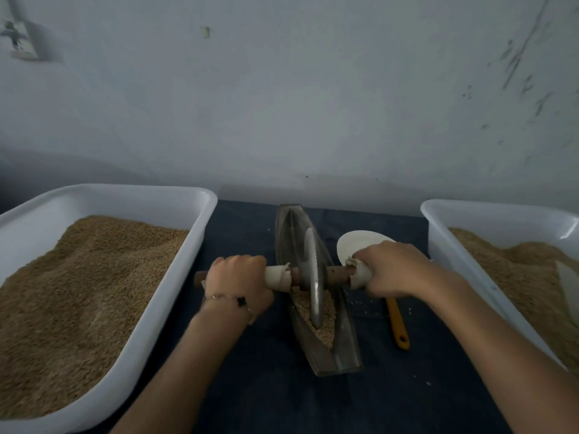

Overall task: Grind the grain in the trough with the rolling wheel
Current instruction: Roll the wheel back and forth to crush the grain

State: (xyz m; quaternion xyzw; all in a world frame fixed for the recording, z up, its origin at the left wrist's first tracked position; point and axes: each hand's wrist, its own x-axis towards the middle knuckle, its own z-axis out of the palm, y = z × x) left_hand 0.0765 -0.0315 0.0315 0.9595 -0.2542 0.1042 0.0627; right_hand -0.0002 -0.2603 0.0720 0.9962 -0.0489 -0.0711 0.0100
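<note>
Left hand (239,275) wrapped tight round the left end of the wooden axle (340,272), fingers curled over a pale cloth wrap; bracelet (232,299) on the wrist. Right hand (393,269) clenched the same way on the right end, also over cloth. Both fists level, one each side of the rolling wheel (314,278).

Wheel upright on edge, metal disc seated in the groove of the trough (344,346), rim pressed into the grain (322,321). Grain heaped in the near half of the trough, around and just behind the wheel; far half of the groove bare, free run toward the far tip. Trough long, boat-shaped, lying front to back on the dark blue cloth (266,386), near end squared off.

White scoop with orange handle (398,327) flat on the cloth just right of the trough, bowl partly hidden under the right hand.

Left white tub (175,277) of grain near the left fist, strip of cloth between. Right white tub (454,245) of grain close by the right forearm. Wall right behind the far tip.
</note>
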